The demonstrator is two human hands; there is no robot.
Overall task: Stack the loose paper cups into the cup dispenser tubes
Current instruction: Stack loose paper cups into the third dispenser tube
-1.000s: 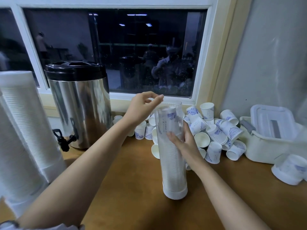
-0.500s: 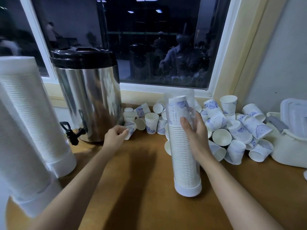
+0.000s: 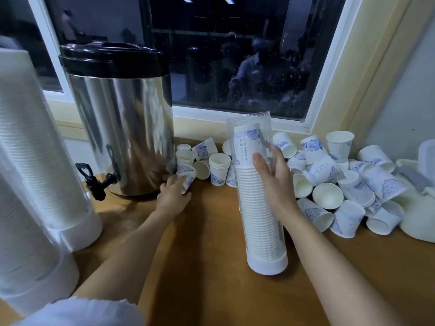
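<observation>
Since the earlier frame the left hand [image 3: 173, 196] has reached further forward, to a loose cup [image 3: 188, 176] lying on its side at the foot of the steel urn [image 3: 122, 128]. At far left two filled tubes [image 3: 35, 161] stand on the tabletop [image 3: 211, 267]. The left fingers [image 3: 175, 181] lie along the cup's wall with the thumb beside it; whether they have closed on it I cannot tell. Such a paper cup is likely very light and thin-walled, easily crushed, so a gentle pinch across the body or at the stiffer rolled rim suits it. Right of centre the dispenser tube [image 3: 256, 208] stands upright on its white base, nearly full, with a printed cup showing at the top of the stack. The right hand [image 3: 274, 184] is wrapped round its upper half, thumb in front, steadying it; clear plastic may be slick, and a tall tube tips easily. Further right the pile of loose cups [image 3: 341, 184] is heaped under the window
</observation>
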